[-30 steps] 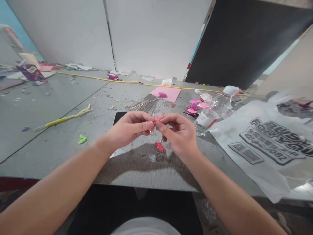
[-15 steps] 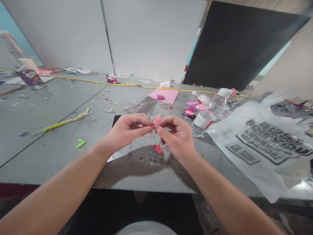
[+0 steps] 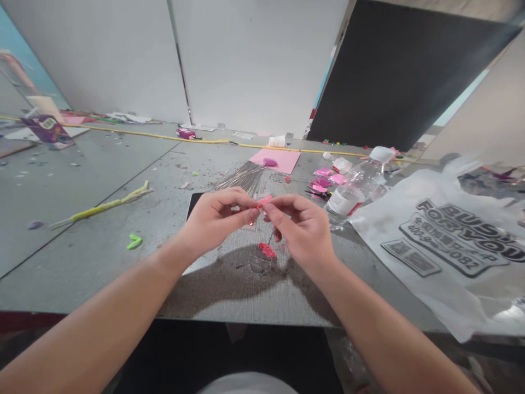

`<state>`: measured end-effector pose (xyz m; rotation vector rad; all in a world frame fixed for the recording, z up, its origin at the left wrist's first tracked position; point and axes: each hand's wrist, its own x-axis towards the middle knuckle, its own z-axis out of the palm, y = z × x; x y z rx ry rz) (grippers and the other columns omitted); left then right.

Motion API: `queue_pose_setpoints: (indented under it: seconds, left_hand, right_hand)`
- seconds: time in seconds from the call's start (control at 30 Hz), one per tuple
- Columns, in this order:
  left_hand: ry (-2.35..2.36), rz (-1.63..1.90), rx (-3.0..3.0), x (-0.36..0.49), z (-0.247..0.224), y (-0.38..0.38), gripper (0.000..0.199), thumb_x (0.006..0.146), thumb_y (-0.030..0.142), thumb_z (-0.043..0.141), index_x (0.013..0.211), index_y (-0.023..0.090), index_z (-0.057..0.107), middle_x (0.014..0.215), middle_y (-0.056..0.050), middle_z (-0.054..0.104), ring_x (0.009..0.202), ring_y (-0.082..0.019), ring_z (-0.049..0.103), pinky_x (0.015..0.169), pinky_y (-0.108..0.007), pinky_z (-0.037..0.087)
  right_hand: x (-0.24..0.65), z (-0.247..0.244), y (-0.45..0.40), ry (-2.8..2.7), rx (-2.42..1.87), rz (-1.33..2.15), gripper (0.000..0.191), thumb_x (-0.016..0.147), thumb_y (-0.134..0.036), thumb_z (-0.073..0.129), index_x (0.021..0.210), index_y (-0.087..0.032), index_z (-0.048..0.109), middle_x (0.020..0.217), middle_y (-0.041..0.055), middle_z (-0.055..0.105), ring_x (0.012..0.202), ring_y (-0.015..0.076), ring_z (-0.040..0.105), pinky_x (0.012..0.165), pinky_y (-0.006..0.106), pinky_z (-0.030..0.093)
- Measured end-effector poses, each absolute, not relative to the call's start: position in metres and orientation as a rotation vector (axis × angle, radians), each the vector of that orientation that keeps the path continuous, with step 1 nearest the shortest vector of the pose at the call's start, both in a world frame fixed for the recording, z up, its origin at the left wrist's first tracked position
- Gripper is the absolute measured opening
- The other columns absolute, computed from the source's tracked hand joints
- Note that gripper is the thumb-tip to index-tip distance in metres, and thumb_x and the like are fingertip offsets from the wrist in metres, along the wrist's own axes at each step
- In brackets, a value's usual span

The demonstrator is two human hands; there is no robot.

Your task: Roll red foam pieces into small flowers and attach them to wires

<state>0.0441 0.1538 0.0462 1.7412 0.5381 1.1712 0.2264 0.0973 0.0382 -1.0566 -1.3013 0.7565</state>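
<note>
My left hand (image 3: pixel 217 221) and my right hand (image 3: pixel 301 227) meet above the grey table (image 3: pixel 102 241), fingertips pinched together on a tiny red piece (image 3: pixel 259 206). A pink piece (image 3: pixel 266 198) shows just behind the fingertips. Below the hands lies a small clear bag (image 3: pixel 262 261) with a cluster of red beads (image 3: pixel 267 250) on it. A thin wire seems to run from my right hand down toward the beads, too fine to be sure. A dark flat slab (image 3: pixel 196 198) lies under my left hand.
A bundle of thin silver wires (image 3: pixel 241 176) and a pink sheet (image 3: pixel 279 158) lie beyond the hands. A clear water bottle (image 3: pixel 356 183) and pink scraps (image 3: pixel 324 180) sit right, beside a printed white plastic bag (image 3: pixel 443 241). Yellow-green pipe cleaners (image 3: pixel 102 207) lie left.
Both hands stay pinched together on the small red piece; they shift only slightly, and the view moves a little.
</note>
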Motion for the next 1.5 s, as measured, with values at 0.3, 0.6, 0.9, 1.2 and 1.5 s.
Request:
queue_pose_setpoints:
  seconds: [0.3, 0.6, 0.9, 1.2, 1.5]
  left_hand:
    - [0.467, 1.103, 1.345, 0.044, 0.042, 0.157, 0.014, 0.079, 0.030, 0.090, 0.084, 0.020, 0.081, 0.072, 0.000, 0.069, 0.062, -0.009, 0.058, 0.059, -0.023, 0.047]
    - [0.464, 1.090, 1.223, 0.046, 0.041, 0.158, 0.019, 0.073, 0.028, 0.094, 0.082, 0.019, 0.080, 0.071, -0.001, 0.071, 0.061, -0.010, 0.061, 0.059, -0.025, 0.049]
    - [0.789, 0.864, 1.794, 0.038, 0.037, 0.176, 0.021, 0.089, 0.038, 0.078, 0.097, 0.018, 0.080, 0.084, -0.004, 0.073, 0.074, -0.014, 0.063, 0.069, -0.028, 0.048]
    - [0.545, 0.320, 2.634, 0.028, 0.015, 0.204, 0.020, 0.093, 0.010, 0.061, 0.090, 0.016, 0.080, 0.092, -0.007, 0.072, 0.086, -0.017, 0.066, 0.081, -0.028, 0.046]
    - [0.616, 0.199, 2.664, 0.025, 0.021, 0.204, 0.022, 0.092, 0.012, 0.064, 0.098, 0.018, 0.084, 0.097, -0.007, 0.077, 0.086, -0.017, 0.068, 0.079, -0.027, 0.045]
  right_hand:
    - [0.224, 0.036, 0.095, -1.353, -0.856, 0.838, 0.037, 0.103, -0.056, 0.057, 0.085, -0.024, 0.058, 0.072, -0.0016, 0.060, 0.055, 0.0096, 0.050, 0.044, 0.024, 0.038]
    - [0.224, 0.035, 0.098, -1.335, -0.925, 0.828, 0.029, 0.093, -0.050, 0.075, 0.099, -0.024, 0.065, 0.084, 0.0021, 0.075, 0.062, 0.0123, 0.062, 0.046, 0.024, 0.046]
    - [0.230, 0.034, 0.105, -1.349, -0.959, 0.751, 0.032, 0.092, -0.053, 0.076, 0.094, -0.022, 0.067, 0.085, 0.0039, 0.076, 0.066, 0.0129, 0.065, 0.044, 0.022, 0.046]
    - [0.240, 0.034, 0.118, -1.284, -1.149, 0.622, 0.016, 0.085, -0.034, 0.080, 0.091, -0.020, 0.076, 0.082, 0.0019, 0.076, 0.046, 0.0068, 0.053, 0.044, 0.025, 0.046]
    - [0.239, 0.032, 0.121, -1.284, -1.106, 0.569, 0.014, 0.078, -0.030, 0.084, 0.081, -0.020, 0.074, 0.071, -0.0005, 0.072, 0.053, 0.0090, 0.057, 0.048, 0.024, 0.045]
